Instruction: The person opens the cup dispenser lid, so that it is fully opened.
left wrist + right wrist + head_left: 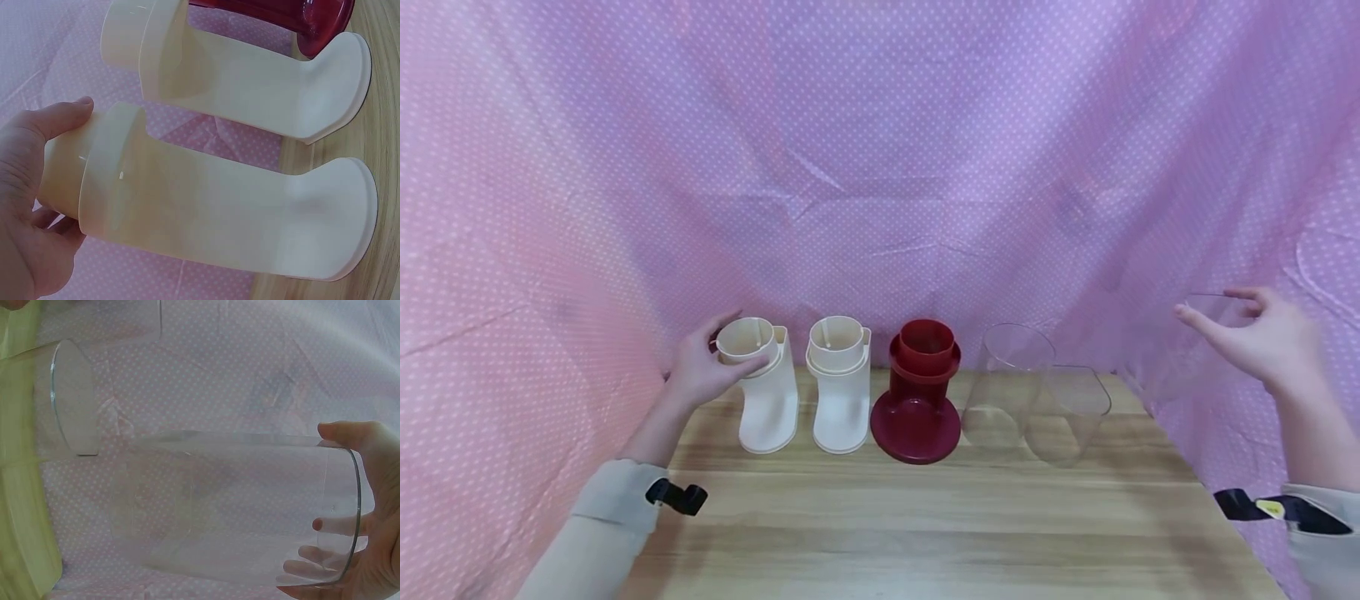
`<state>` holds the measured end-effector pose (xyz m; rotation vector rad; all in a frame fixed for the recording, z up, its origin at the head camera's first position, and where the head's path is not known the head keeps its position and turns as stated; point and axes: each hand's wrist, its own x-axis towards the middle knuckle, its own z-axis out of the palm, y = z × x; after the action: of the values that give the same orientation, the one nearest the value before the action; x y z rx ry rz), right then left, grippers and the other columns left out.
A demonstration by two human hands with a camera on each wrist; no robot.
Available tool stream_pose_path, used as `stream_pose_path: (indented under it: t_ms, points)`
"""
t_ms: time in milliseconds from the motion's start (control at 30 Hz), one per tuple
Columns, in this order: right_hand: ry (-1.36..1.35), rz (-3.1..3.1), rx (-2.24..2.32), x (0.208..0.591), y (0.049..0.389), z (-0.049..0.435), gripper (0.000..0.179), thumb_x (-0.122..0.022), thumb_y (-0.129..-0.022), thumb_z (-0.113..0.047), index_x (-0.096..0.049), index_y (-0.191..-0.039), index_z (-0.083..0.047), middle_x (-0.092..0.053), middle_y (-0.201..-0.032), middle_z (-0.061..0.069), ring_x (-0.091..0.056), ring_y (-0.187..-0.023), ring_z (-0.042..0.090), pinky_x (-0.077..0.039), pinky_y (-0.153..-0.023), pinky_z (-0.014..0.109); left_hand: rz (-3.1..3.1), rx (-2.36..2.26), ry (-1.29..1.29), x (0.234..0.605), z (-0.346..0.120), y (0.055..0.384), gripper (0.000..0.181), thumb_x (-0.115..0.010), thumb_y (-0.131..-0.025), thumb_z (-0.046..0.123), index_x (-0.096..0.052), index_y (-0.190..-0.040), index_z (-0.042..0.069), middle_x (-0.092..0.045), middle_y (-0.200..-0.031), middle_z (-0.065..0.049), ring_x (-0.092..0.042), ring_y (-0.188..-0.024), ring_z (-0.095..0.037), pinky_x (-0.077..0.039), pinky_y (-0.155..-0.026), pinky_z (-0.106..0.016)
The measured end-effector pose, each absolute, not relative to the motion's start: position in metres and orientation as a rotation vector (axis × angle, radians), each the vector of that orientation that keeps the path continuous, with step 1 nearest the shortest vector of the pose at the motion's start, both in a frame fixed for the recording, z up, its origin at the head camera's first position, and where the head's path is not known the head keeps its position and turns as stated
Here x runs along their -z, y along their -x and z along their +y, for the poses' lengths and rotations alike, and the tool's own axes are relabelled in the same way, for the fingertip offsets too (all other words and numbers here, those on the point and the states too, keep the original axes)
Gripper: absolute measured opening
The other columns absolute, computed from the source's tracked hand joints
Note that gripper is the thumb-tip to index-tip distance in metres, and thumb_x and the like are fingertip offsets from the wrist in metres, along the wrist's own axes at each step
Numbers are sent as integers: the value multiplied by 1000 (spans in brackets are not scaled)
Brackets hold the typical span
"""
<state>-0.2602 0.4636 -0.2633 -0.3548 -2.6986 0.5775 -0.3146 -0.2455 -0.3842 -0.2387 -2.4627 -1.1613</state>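
Note:
My left hand (702,367) grips the round top collar of the leftmost cream plastic stand (769,421), which stands upright on a rounded foot. In the left wrist view the thumb lies along one side of that collar, fingers on the other. Far to the right, my right hand (1266,342) holds a clear plastic container (231,506) by its rim, raised above the table's right edge. The right wrist view shows the thumb on one side and spread fingers on the other; the container's walls are barely visible in the head view.
Right of the gripped stand are a second cream stand (841,412), a dark red stand (917,429) with a round base, and two more clear containers, one round (996,408) and one flat-sided (1071,425). All are in a row on the wooden table (910,533). Pink dotted cloth (880,167) surrounds it.

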Motion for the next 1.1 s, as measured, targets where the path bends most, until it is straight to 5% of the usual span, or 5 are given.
stream_pose_path:
  t_ms: [467, 633, 800, 933, 1100]
  points:
    - [354, -2790, -550, 314, 281, 472, 108, -60, -94, -75, -36, -155, 11, -47, -139, 48, -49, -120, 65, -48, -90, 73, -2447, 1158, 241, 384, -247, 314, 89, -92, -82, 29, -50, -152, -5, -59, -146, -30, -59, -130, -48, -50, -112, -64]
    - [331, -2855, -560, 341, 296, 468, 111, -59, -94, -76, -35, -154, 14, -41, -143, 52, -45, -125, 69, -44, -99, 78, -2425, 1139, 238, 387, -246, 316, 86, -92, -81, 27, -52, -149, -7, -61, -143, -31, -61, -125, -47, -52, -107, -62]
    - [342, -2915, -593, 364, 304, 463, 114, -59, -93, -79, -33, -155, 14, -37, -146, 53, -43, -126, 70, -45, -98, 78, -2436, 1146, 247, 389, -245, 319, 86, -93, -81, 27, -53, -149, -5, -64, -138, -29, -65, -119, -43, -56, -96, -32]
    - [350, -2942, -580, 377, 306, 459, 116, -57, -93, -80, -33, -154, 16, -38, -146, 52, -44, -125, 70, -47, -96, 76, -2436, 1168, 266, 390, -245, 321, 86, -93, -81, 26, -52, -149, -6, -64, -134, -29, -67, -115, -42, -45, -83, -5]
    - [342, -2942, -593, 389, 310, 453, 115, -58, -93, -79, -33, -154, 16, -37, -147, 51, -41, -127, 70, -44, -100, 78, -2436, 1160, 261, 390, -245, 321, 85, -93, -81, 27, -53, -149, -4, -66, -132, -28, -68, -114, -41, -42, -81, -3]
